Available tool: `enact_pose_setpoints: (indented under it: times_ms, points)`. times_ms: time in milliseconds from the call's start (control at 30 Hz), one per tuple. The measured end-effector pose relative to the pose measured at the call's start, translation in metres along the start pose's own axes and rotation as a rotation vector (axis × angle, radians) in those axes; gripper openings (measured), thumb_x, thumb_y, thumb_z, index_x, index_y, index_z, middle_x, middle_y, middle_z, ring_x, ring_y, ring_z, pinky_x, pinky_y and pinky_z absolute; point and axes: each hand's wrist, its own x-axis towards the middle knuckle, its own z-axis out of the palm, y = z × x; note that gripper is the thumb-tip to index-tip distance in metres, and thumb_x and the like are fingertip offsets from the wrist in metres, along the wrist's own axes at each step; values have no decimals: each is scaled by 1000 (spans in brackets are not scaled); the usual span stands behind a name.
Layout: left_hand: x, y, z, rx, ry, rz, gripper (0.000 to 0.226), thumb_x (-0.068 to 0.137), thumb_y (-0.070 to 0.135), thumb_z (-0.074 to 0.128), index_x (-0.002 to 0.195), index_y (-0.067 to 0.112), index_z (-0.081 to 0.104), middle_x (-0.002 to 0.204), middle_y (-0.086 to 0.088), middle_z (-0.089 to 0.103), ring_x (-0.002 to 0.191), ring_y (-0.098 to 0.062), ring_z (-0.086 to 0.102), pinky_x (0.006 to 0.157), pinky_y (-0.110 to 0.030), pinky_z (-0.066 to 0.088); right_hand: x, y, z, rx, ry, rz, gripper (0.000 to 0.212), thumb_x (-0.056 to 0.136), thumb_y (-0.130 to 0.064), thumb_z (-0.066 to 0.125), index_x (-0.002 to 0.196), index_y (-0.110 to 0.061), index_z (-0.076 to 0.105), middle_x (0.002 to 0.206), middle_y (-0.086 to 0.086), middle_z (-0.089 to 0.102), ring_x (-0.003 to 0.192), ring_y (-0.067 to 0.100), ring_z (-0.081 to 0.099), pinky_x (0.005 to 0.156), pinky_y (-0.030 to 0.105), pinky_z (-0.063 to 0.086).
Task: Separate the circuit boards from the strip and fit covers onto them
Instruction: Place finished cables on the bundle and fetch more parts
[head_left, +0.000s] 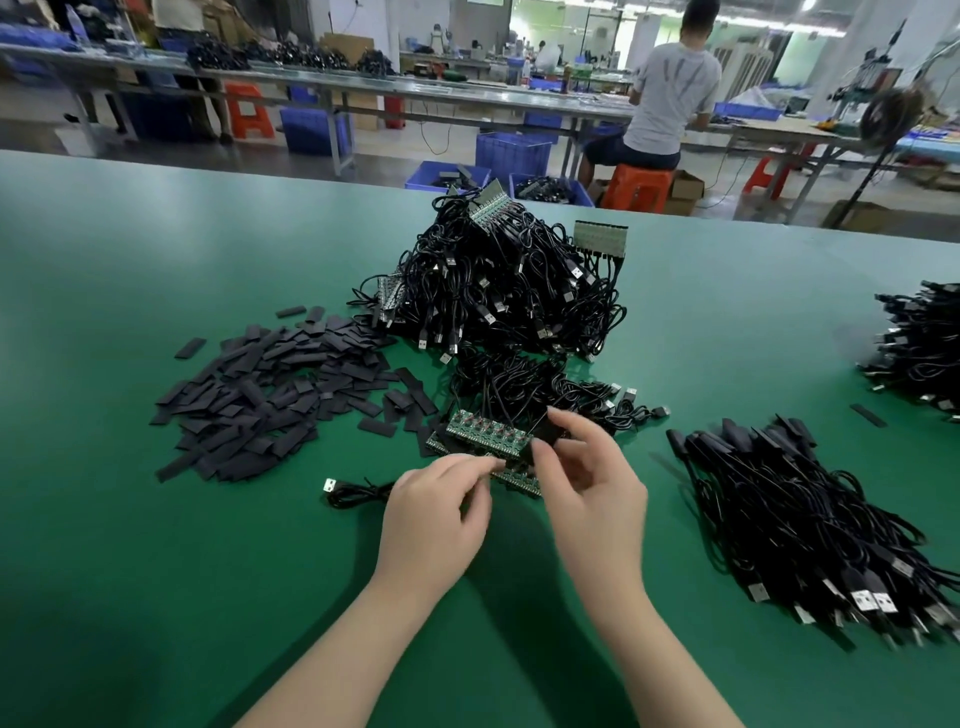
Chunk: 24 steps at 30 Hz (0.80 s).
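A strip of small green circuit boards (480, 434) with black USB cables attached is held above the green table (156, 571) near its middle. My left hand (441, 514) grips the strip's near edge with curled fingers. My right hand (587, 478) pinches a black cover (545, 436) at the right end of the strip, between thumb and forefinger. A second strip of boards (514, 478) lies just under the hands. Loose black covers (275, 395) are heaped to the left.
A big tangle of cabled board strips (498, 280) rises behind the hands. A bundle of covered cables (810, 525) lies at the right, another pile (919, 348) at the far right edge. One loose USB cable (353, 491) lies left of my left hand. A person (670, 93) sits at a far bench.
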Motion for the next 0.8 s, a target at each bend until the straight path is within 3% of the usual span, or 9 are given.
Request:
enact_pose_setpoints:
  times_ms: [133, 233, 333, 467, 667, 800]
  points:
    - [-2, 7, -3, -29, -56, -8, 28, 83, 33, 64, 110, 31, 72, 104, 21, 66, 77, 4, 56, 87, -17, 38, -4, 25, -7, -43, 9, 127, 24, 85, -11, 75, 84, -34, 68, 79, -17, 71, 72, 1, 66, 67, 7, 47]
    - [-4, 9, -3, -16, -102, 14, 33, 76, 39, 68, 108, 33, 73, 109, 16, 68, 82, 0, 60, 90, -23, 39, -7, 30, -7, 3, -9, 183, 22, 83, -13, 77, 81, -33, 67, 79, -10, 72, 72, 6, 69, 68, 18, 55]
    - [-4, 9, -3, 24, -103, 24, 31, 71, 34, 76, 102, 31, 76, 109, 8, 71, 84, -10, 65, 88, -30, 41, -10, 32, -8, 27, -38, 209, 24, 82, -14, 77, 82, -36, 67, 76, -5, 72, 68, 10, 70, 65, 19, 54]
    - [-3, 9, -3, 40, -116, 10, 33, 69, 26, 86, 100, 30, 77, 108, 6, 71, 84, -12, 66, 87, -30, 40, -9, 33, -10, 48, -30, 241, 22, 81, -17, 78, 82, -36, 67, 73, -5, 72, 65, 10, 69, 64, 21, 53]
    - [-3, 7, -4, 40, -142, 13, 26, 80, 25, 80, 105, 29, 76, 112, 5, 71, 92, -12, 68, 91, -31, 42, -9, 34, -11, 47, -75, 261, 16, 82, -19, 78, 91, -30, 71, 73, 1, 72, 66, 15, 65, 73, 36, 57]
    - [-2, 7, -6, -3, -165, 0, 24, 84, 26, 74, 108, 31, 75, 114, 10, 70, 96, -8, 65, 92, -30, 41, -9, 31, -13, 63, -122, 269, 16, 80, -18, 80, 90, -30, 76, 76, 2, 73, 72, 17, 68, 77, 35, 58]
